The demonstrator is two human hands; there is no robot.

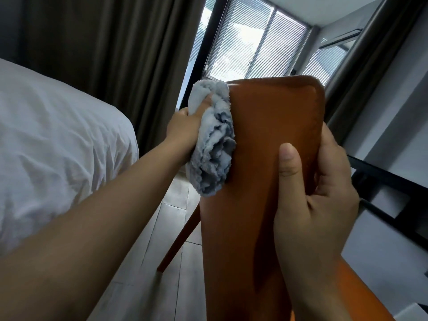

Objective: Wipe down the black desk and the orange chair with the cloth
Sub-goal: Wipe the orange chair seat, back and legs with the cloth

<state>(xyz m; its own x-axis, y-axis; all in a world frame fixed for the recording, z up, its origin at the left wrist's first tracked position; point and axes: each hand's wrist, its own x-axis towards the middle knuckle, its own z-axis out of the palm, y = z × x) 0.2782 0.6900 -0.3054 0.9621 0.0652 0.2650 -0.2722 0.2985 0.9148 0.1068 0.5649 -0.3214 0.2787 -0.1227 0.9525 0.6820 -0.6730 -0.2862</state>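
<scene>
The orange chair fills the middle of the view, its smooth backrest facing me and tipped. One orange leg reaches down to the floor. My left hand is shut on a bunched grey-blue cloth, which presses against the backrest's left edge near the top. My right hand grips the backrest's right edge, thumb flat on the front and fingers wrapped behind. The black desk shows only as a dark frame against the wall at right.
A bed with white sheets stands close on the left. Dark curtains hang behind it, and a window with blinds is straight ahead. Pale wood flooring runs between the bed and the chair.
</scene>
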